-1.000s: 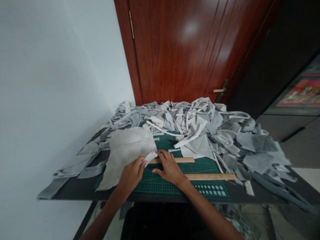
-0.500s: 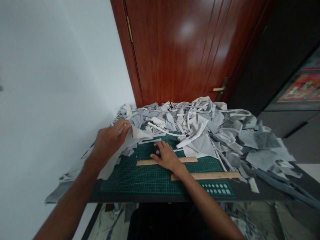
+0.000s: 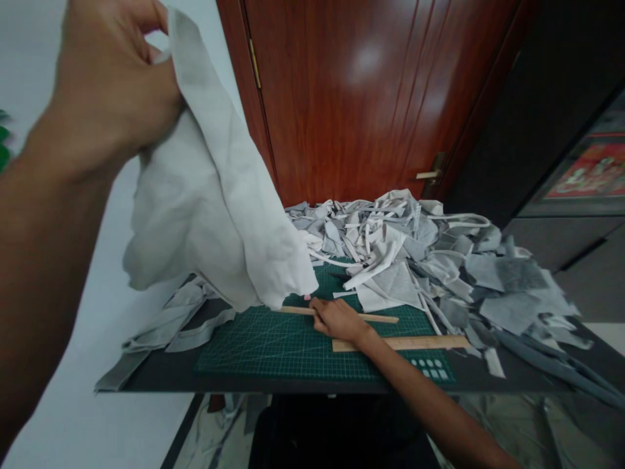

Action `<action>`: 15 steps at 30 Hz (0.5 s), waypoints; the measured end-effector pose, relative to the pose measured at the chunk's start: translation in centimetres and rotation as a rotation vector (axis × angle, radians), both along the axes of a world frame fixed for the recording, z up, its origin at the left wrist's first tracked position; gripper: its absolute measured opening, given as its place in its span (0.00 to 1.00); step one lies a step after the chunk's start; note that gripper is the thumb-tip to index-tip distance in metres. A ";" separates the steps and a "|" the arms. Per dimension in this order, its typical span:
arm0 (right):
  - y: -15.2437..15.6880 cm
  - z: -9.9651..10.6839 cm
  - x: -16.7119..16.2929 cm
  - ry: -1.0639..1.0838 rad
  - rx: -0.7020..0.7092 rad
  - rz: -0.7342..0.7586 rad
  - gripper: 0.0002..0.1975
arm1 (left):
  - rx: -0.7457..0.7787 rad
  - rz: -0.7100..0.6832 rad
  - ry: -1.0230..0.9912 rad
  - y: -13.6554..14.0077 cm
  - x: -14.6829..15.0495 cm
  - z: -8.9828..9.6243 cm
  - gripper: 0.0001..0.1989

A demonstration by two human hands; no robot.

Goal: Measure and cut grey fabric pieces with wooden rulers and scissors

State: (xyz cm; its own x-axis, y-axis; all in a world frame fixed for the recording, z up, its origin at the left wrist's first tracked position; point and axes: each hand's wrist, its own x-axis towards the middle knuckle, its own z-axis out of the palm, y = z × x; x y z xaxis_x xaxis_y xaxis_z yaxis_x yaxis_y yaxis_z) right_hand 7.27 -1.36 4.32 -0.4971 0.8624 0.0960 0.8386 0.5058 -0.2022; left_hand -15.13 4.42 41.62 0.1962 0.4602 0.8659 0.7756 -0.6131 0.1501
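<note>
High at the left, close to the camera, my left hand (image 3: 117,78) pinches the upper edge of a pale grey-white piece of fabric (image 3: 234,215). The fabric hangs down in folds, and its lower corner covers part of the green cutting mat (image 3: 273,355). My right hand (image 3: 339,319) is closed around a thin wooden ruler (image 3: 381,318), which appears turned partly on its edge over the mat. A small pink piece (image 3: 307,298) shows just beyond those fingers. Nearer me, a second wooden ruler (image 3: 420,342) lies flat, partly under my right wrist.
Grey and white fabric scraps (image 3: 381,241) are heaped along the table's back and right side. More strips (image 3: 170,319) lie at the left. A white wall stands left, and a brown door (image 3: 371,104) rises behind the table.
My left hand has lifted the fabric from the table's left side, up and toward the camera. My right hand has closed on the ruler, which has shifted slightly right and tipped.
</note>
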 end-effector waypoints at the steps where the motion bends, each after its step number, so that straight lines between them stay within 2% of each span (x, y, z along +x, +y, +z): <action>1: -0.2 0.0 0.6 -0.002 0.007 -0.011 0.16 | -0.031 0.008 -0.011 0.0 0.5 0.1 0.24; 4: -0.9 -0.1 2.5 0.014 0.036 -0.072 0.14 | -0.127 0.010 -0.022 0.3 1.8 -0.5 0.33; 7: -1.4 -0.1 4.5 0.138 0.081 -0.199 0.16 | -0.178 0.031 -0.010 0.8 2.8 -1.5 0.38; 10: -1.9 0.4 6.0 0.322 0.149 -0.321 0.23 | -0.182 0.037 0.011 1.4 3.7 -2.4 0.37; 12: -2.3 0.8 6.7 0.419 0.181 -0.348 0.28 | -0.193 0.015 0.008 1.9 4.2 -3.4 0.35; 14: -2.7 1.0 7.2 0.475 0.197 -0.340 0.31 | -0.232 0.000 -0.007 2.4 4.4 -5.3 0.33; 15: -2.8 1.2 7.5 0.487 0.200 -0.327 0.29 | -0.278 -0.006 -0.011 2.8 4.2 -6.6 0.32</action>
State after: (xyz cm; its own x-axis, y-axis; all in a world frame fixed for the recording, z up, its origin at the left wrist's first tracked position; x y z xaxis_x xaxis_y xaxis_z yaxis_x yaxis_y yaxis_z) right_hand 14.76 -4.18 5.48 -0.0691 0.9046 0.4206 0.7919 0.3062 -0.5284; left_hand -10.94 7.19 35.04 0.1911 0.6795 0.7084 0.7694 -0.5518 0.3217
